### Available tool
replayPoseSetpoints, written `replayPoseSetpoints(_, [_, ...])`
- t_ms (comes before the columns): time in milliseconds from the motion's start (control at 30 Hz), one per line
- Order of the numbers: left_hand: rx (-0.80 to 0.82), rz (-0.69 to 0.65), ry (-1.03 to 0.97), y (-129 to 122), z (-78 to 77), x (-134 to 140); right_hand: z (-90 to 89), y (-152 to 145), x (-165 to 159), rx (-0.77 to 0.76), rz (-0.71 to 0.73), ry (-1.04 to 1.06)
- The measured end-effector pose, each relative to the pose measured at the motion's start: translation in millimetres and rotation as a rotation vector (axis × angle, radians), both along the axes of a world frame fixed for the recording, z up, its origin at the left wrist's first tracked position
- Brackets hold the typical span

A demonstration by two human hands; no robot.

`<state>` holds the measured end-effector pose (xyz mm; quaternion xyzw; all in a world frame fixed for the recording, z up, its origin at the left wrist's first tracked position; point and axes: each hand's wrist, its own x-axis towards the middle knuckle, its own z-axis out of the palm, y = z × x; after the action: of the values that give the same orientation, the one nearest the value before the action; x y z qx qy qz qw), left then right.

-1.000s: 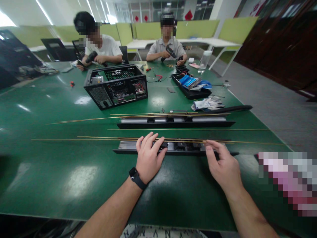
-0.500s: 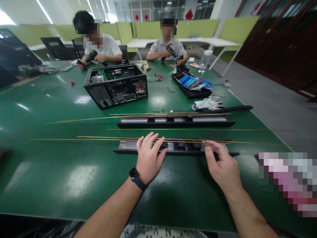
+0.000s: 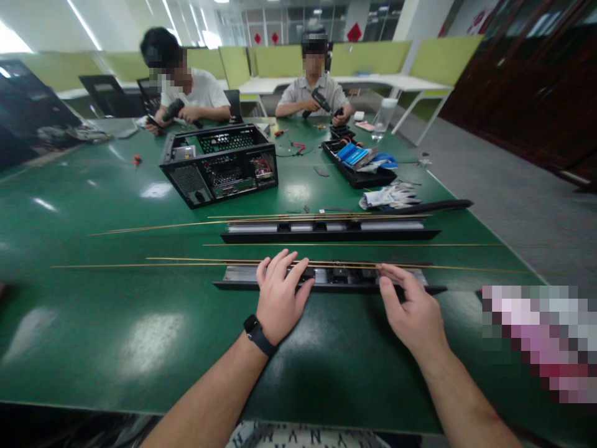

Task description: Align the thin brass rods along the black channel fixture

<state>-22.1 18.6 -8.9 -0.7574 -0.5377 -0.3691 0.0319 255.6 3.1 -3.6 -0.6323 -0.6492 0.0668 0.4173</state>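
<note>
My left hand (image 3: 282, 292), wearing a dark watch, lies with fingers spread over the near long black-edged channel (image 3: 233, 274). Its fingertips reach across thin brass-coloured rods (image 3: 186, 259) lying lengthwise on top. Farther right, my right hand (image 3: 413, 305) has its curved fingertips at one thin brass-coloured rod (image 3: 97, 266); the thumb rests a little lower, and the exact grip is partly hidden. Dark blocks (image 3: 347, 274) sit inside the channel between my hands. Beyond it, a similar channel (image 3: 387, 225) carries more rods, and a single rod (image 3: 457, 244) lies between the two.
An open black computer case (image 3: 217, 165) stands on the green table (image 3: 93, 336). Right of it are a black tray (image 3: 368, 178), gloves (image 3: 392, 196) and a clear bottle (image 3: 383, 118). Two people across the table hold power drills (image 3: 321, 99). A pixelated patch hides something at right.
My right hand has shifted slightly left, and the long near rod has slid left with it. My left hand stays in place. The view has tilted a little.
</note>
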Motion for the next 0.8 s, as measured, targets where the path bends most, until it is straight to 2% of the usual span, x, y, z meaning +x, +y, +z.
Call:
replayPoseSetpoints(100, [-0.006, 0.006, 0.002, 0.2, -0.2, 0.0, -1.4, 0.0, -1.4, 0.027, 0.052, -0.004])
replayPoseSetpoints(333, [-0.005, 0.001, 0.002, 0.2, 0.6, 0.0, 1.4, -0.6, 0.3, 0.009, -0.044, -0.014])
replayPoseSetpoints(533, [-0.005, -0.002, -0.004, -0.2, 1.9, -0.1, -2.1, -1.5, -1.4, 0.017, 0.044, -0.029])
replayPoseSetpoints(800, [-0.002, -0.004, -0.003, -0.2, 1.5, 0.3, -2.5, -1.1, 2.0, -0.003, -0.002, 0.007])
